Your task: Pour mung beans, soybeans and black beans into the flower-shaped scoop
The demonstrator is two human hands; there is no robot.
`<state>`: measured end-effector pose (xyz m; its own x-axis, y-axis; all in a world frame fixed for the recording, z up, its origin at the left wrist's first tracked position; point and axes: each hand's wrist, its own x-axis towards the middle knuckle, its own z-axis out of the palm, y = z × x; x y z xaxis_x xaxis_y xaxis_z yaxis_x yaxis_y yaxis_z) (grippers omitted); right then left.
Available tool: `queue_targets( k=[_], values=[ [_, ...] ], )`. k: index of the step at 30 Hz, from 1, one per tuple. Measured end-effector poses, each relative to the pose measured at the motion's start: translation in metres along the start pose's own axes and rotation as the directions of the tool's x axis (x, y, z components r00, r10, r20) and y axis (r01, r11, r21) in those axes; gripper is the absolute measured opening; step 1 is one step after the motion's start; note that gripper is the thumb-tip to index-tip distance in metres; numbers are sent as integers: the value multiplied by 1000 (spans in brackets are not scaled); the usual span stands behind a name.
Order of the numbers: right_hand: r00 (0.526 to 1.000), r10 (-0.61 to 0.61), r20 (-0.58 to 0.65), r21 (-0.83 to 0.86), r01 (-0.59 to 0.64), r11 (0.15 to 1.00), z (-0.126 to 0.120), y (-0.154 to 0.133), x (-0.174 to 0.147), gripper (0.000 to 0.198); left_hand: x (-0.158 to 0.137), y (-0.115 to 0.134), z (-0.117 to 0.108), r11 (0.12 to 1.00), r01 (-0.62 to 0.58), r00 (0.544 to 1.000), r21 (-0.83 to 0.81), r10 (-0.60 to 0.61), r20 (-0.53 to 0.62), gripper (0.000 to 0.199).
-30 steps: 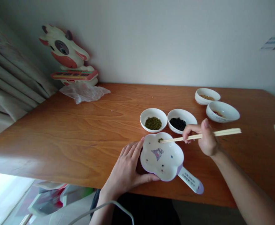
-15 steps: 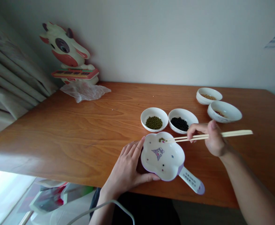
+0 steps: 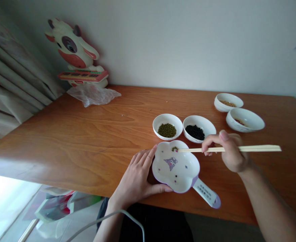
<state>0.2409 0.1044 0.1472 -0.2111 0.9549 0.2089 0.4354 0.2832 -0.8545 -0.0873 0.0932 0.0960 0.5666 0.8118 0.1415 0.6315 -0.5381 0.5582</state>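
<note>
My left hand (image 3: 140,171) braces a white flower-shaped dish (image 3: 180,169) with a purple rim and a handle, its thumb and fingers around the left side. A pair of light wooden chopsticks (image 3: 259,148) lies across my right hand (image 3: 230,151), gripped by its fingers. Their tips touch down at a few mung beans (image 3: 174,148) near the far edge of the dish; whether a bean is between them I cannot tell. One dark bean (image 3: 176,175) shows lower in the dish. Behind it stand a bowl of mung beans (image 3: 167,130) and a bowl of black beans (image 3: 194,132).
Two more white bowls stand at the back right, one with yellowish grains (image 3: 228,103), the other with some reddish bits (image 3: 239,122). A cow toy with a keyboard (image 3: 83,75) and a crumpled plastic bag (image 3: 94,95) occupy the back left of the wooden table (image 3: 100,134).
The chopsticks have come together and their tips have shifted slightly left among the mung beans. My left hand stays on the dish. The whole view has shifted a little.
</note>
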Motion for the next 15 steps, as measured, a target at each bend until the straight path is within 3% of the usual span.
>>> queue_targets(
  k=[15],
  values=[
    [997, 48, 67, 78, -54, 996, 14, 4, 6, 79, 0, -2, 1, 1000, -2, 1000, 25, 2, -2, 121]
  ],
)
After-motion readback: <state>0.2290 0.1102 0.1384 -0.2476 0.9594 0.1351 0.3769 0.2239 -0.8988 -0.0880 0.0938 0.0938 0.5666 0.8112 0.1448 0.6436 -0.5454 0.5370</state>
